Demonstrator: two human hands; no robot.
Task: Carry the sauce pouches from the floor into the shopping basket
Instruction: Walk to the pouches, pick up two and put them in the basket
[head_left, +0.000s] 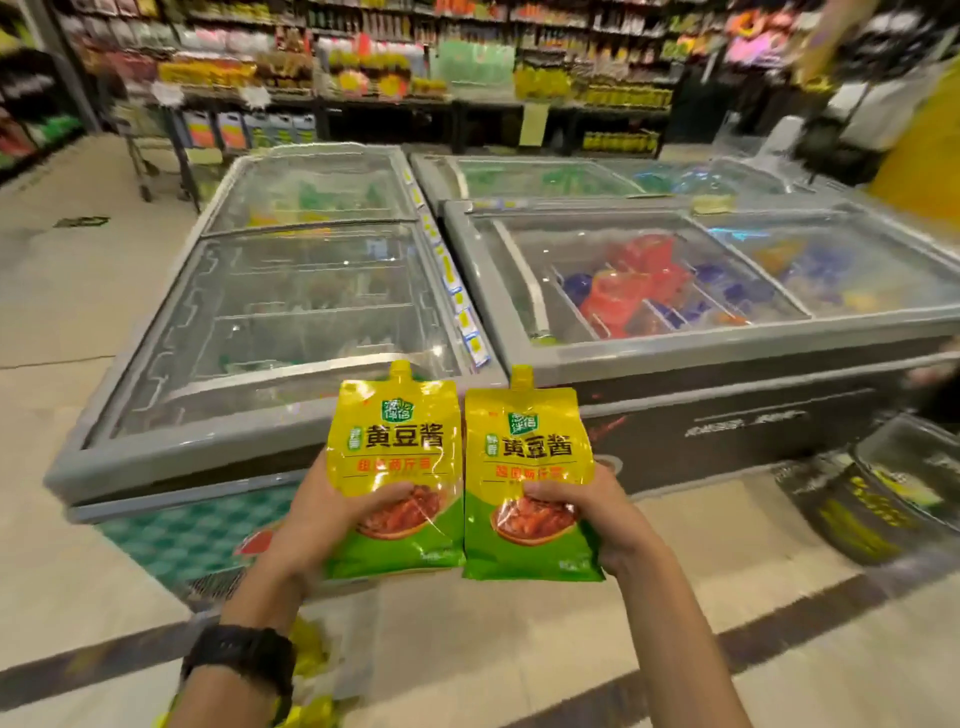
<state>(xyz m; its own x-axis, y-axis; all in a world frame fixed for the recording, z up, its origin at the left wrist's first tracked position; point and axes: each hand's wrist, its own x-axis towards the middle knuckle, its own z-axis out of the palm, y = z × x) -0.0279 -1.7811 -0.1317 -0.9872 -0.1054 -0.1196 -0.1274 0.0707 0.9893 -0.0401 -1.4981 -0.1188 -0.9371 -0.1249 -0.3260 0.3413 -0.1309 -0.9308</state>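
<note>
Left hand, right hand: fingers hidden behind sauce pouches.

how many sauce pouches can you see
2: left pouch in the left hand, right pouch in the right hand. Blurred yellow packs on the floor may be more.

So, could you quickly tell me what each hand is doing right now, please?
Left hand: grips the left pouch.
Right hand: grips the right pouch.
</note>
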